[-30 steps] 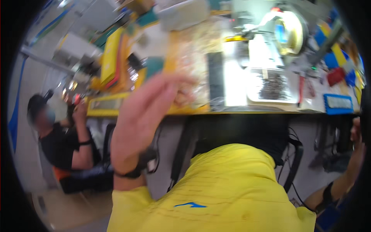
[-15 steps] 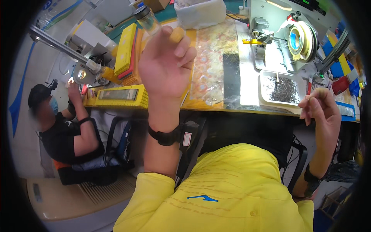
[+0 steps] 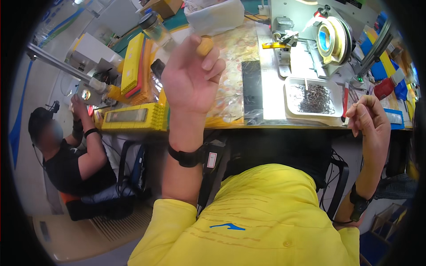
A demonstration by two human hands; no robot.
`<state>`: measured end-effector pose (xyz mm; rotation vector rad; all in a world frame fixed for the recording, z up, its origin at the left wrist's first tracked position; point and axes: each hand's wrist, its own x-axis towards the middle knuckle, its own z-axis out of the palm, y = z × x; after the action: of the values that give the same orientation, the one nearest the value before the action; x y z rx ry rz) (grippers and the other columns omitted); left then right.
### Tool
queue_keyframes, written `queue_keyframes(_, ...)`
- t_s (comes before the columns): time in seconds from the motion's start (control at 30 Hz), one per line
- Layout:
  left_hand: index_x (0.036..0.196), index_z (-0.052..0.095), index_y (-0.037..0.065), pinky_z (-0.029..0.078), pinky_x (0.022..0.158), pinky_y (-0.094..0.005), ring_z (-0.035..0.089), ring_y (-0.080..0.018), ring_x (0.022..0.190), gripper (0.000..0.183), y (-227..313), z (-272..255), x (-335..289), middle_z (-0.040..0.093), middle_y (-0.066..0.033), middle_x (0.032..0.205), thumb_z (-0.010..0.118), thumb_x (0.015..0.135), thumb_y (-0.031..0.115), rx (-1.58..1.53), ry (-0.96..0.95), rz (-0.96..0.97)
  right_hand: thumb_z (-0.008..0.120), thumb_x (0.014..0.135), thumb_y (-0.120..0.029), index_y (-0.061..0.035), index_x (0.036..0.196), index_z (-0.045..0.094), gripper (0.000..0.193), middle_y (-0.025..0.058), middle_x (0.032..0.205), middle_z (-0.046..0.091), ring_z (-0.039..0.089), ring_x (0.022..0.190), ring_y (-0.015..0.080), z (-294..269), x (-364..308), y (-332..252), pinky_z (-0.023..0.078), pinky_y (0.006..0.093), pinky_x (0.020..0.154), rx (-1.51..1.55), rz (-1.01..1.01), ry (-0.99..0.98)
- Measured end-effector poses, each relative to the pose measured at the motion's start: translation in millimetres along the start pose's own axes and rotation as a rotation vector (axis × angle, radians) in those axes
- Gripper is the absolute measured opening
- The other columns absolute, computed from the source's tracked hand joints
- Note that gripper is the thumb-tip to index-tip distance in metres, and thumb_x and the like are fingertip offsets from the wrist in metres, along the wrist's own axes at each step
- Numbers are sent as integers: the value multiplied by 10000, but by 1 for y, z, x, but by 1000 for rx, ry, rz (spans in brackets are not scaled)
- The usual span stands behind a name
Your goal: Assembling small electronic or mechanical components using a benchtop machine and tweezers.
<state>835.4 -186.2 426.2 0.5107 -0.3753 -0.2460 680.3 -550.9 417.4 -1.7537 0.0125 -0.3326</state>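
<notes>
My left hand [image 3: 191, 84] is raised over the table with its palm toward me and its fingers curled in. A yellow-orange finger cot covers one fingertip [image 3: 205, 46]. Whatever lies between thumb and fingers, if anything, is hidden. At the table's right front edge, my right hand [image 3: 372, 116] has thumb and fingers pinched together; anything in them is too small to name. Beside it stands a white tray [image 3: 290, 108] holding many small dark metal pieces [image 3: 316, 98] and a thin stick. A red-handled tool [image 3: 345, 98] lies between tray and hand.
At the back right is a lit machine with a tape reel [image 3: 327, 41]. A red bottle [image 3: 387, 90] stands beyond my right hand. Yellow blocks [image 3: 128, 116] and a clear jar [image 3: 156, 31] are at the left, where a co-worker [image 3: 73, 150] sits. A dark plate [image 3: 252, 88] lies mid-table.
The whole view has shifted, so the table things sit further left. A dark object now shows beside my left hand. Both hands keep nearly the same pose.
</notes>
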Motion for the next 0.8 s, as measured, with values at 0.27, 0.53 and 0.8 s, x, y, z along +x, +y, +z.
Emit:
queue_keyframes(0.27, 1068, 619, 20, 369, 606, -286, 461, -158, 709, 224, -7, 2, 4, 537, -52, 866, 477, 1097, 191, 12, -7, -28, 587, 1098, -164, -16, 1189, 617, 176, 73, 959, 733, 615, 741, 63, -13, -8, 9, 443, 191, 619, 31, 0, 46)
queue_keyframes(0.53, 1073, 622, 18, 368, 603, -287, 458, -157, 706, 232, -11, 2, 5, 535, -51, 863, 476, 1098, 196, 24, 6, -26, 584, 1099, -169, -9, 1216, 611, 200, 67, 963, 726, 607, 745, 58, -19, -12, 14, 437, 191, 626, 62, 8, 80)
queue_keyframes(0.8, 1085, 640, 11, 374, 606, -286, 458, -155, 704, 235, -18, 2, 7, 555, -51, 879, 498, 1092, 197, 10, 3, -41, 581, 1093, -170, -3, 1192, 613, 198, 63, 941, 713, 593, 732, 57, -20, -12, 10, 424, 193, 612, 50, 27, 114)
